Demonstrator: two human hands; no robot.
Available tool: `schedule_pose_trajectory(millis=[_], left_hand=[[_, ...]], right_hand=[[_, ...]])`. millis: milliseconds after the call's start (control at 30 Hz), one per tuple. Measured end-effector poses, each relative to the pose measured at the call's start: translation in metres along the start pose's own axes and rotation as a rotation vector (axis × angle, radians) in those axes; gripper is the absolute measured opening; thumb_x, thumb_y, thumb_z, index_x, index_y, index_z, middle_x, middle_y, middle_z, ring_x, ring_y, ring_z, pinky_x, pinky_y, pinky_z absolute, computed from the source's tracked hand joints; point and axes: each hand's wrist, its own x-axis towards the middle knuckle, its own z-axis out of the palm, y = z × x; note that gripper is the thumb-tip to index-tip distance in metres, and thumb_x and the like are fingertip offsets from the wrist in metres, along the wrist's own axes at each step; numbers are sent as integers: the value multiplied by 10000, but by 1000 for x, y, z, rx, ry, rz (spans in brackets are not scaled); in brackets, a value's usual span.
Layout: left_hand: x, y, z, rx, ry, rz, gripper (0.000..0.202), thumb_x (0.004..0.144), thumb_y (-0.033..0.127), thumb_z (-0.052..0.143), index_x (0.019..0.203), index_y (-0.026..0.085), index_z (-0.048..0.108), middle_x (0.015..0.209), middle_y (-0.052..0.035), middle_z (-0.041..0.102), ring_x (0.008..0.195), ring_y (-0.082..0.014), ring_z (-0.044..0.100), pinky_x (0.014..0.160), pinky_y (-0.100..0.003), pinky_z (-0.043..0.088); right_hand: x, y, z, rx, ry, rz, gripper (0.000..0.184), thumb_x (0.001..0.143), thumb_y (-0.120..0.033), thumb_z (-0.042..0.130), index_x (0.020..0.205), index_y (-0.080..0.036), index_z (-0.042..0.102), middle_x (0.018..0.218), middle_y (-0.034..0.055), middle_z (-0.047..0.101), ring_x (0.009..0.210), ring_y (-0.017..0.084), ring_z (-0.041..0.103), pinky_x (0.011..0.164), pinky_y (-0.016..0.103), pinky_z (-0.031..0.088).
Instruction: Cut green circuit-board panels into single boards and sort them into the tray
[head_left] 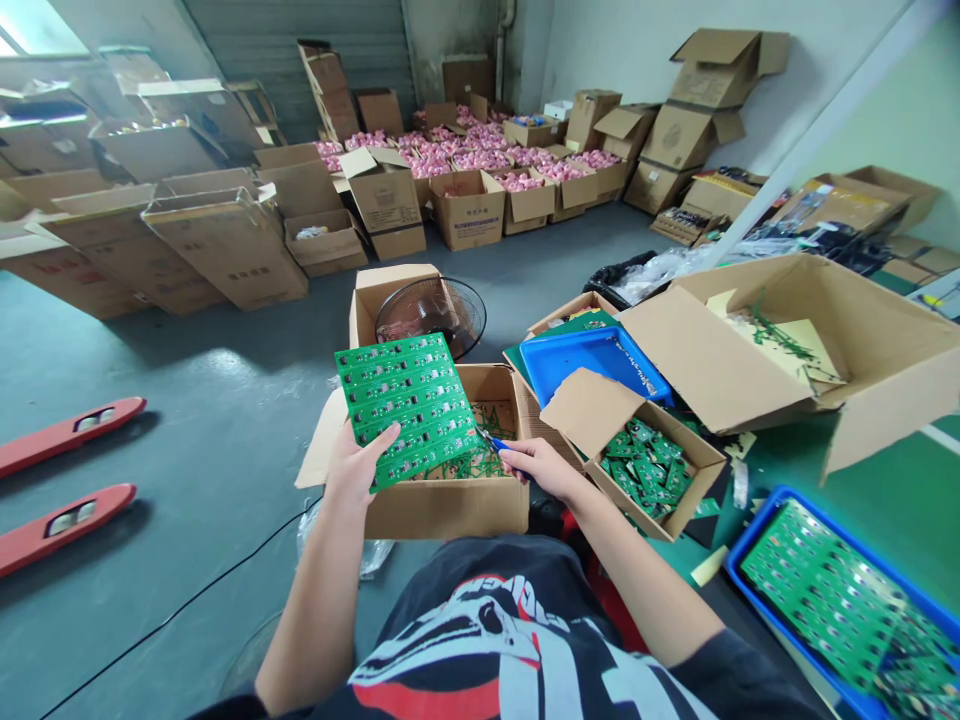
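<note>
My left hand [358,455] grips the lower left edge of a green circuit board panel [405,400], thumb on its face. Rows of small parts run across the panel, which is tilted above an open cardboard box [442,510] with green scraps inside. In my right hand [536,468] is a pair of blue-handled cutting pliers [499,444]. Their jaws are at the panel's lower right edge; whether they bite into it I cannot tell. A smaller carton [679,520] of separated green boards [646,465] stands beside my right forearm.
A blue tray [559,362] lies behind the small carton. Another blue tray [780,497] at lower right holds more panels. A large open carton [727,370] stands right. A black wire fan guard [469,350] is ahead. Red forks [67,520] and a black cable [202,590] lie left.
</note>
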Motion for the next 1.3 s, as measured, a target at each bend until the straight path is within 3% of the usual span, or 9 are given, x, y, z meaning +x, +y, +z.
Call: schedule_pose_trajectory(millis=[167,367,533,733,833,900,1033,1300], left_hand=[[7,-4,-1,103,37,-4,542,498,273,757,1005,184,586,957,-70,680,865,-275,631,722,-397,530],[10,-4,-2,187,73,25,535,502,283,747,1000,171,589,926,-68,682,841,-261,633,706,-374,524],[10,-3,-1,306,106,104,474,537,279,716,981,162,597,900,-60,681,830,-243,630,718,-353,509],[11,-2,1,405,150,143,421,552,264,699,949,152,611,879,-61,683,844,-249,623,763,-376,490],[11,-1,-2,303,125,110,470,528,263,723,968,148,606,885,-65,684,837,-253,629,755,-384,499],[11,1,-5,178,65,47,518,511,268,741,996,153,598,896,-65,685,815,-252,638,721,-379,518],[7,7,-10,38,-27,-29,587,503,252,759,1058,183,582,906,-65,688,788,-258,649,662,-367,545],[-1,16,-6,-37,-117,-48,636,522,236,754,1121,188,548,979,-91,672,846,-288,640,689,-384,553]], right_hand=[[11,15,1,-136,101,40,373,688,-459,576,793,-112,663,540,-9,534,435,73,395,438,221,312],[15,19,4,-307,148,12,458,707,-475,549,993,-133,653,647,36,643,556,143,539,535,256,398],[17,16,7,-517,184,8,427,733,-480,511,1001,-182,658,834,58,682,757,216,601,662,296,424],[19,15,14,-621,205,36,427,753,-483,488,1027,-195,644,869,79,680,820,237,598,693,305,416],[18,16,12,-499,190,44,443,743,-471,512,1050,-172,626,874,92,668,763,211,597,665,298,423],[17,17,8,-302,106,41,461,736,-466,523,1052,-143,613,828,83,658,666,163,579,623,281,427],[13,10,-3,-22,-16,-25,425,693,-489,566,870,-111,649,732,49,619,603,109,515,610,263,410],[12,-11,0,98,-48,-44,378,663,-477,610,779,-118,633,730,31,594,613,98,497,652,271,393]])
